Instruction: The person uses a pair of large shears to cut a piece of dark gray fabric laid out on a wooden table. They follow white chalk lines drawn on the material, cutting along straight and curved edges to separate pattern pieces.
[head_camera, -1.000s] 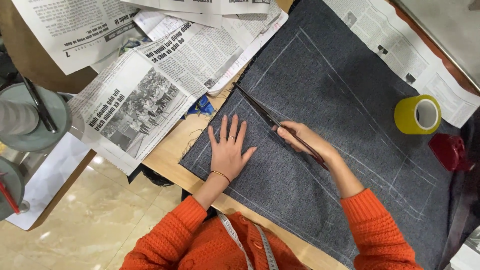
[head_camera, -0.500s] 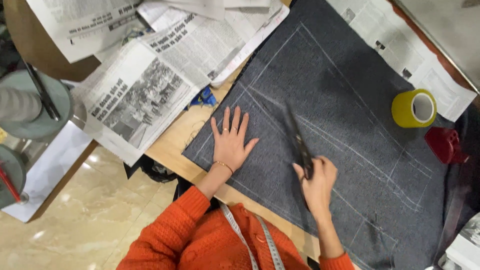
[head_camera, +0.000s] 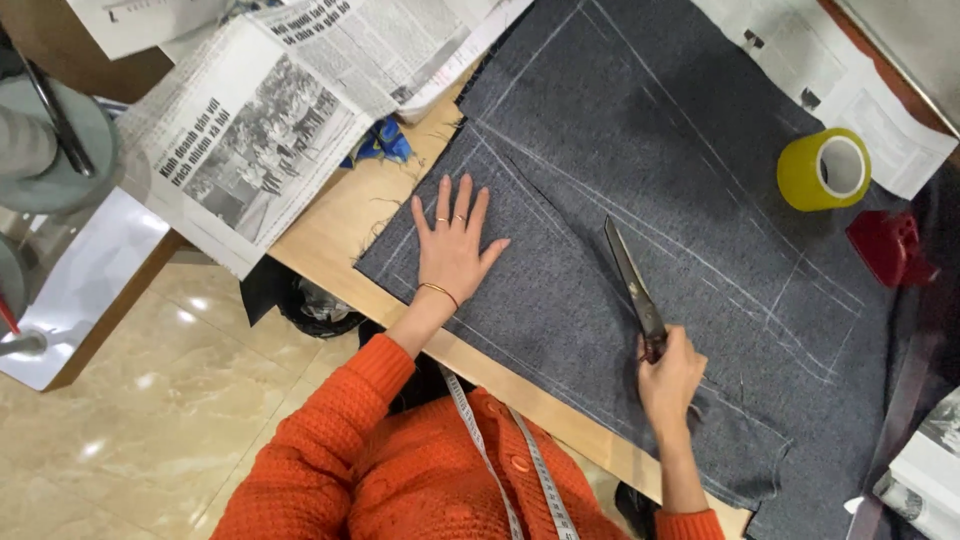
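A large piece of dark grey fabric (head_camera: 690, 170) with white chalk lines lies spread over a wooden table (head_camera: 345, 215). My left hand (head_camera: 452, 245) rests flat on the fabric's left part, fingers spread, palm down. My right hand (head_camera: 668, 378) grips the handles of long black scissors (head_camera: 632, 285), whose blades point away from me and lie on the cloth beside a chalk line. The blades look closed or nearly so. A tape measure (head_camera: 510, 450) hangs round my neck over an orange sweater.
Newspaper sheets (head_camera: 270, 130) cover the table's far left, with a blue scrap (head_camera: 380, 145) at their edge. A yellow tape roll (head_camera: 825, 168) and a red object (head_camera: 885, 248) sit at the right. A round grey stand (head_camera: 50, 140) is at far left, tiled floor below.
My right hand has drawn back toward me and to the right with the scissors, turning them from a slant to nearly lengthwise. My left hand has stayed flat on the cloth.
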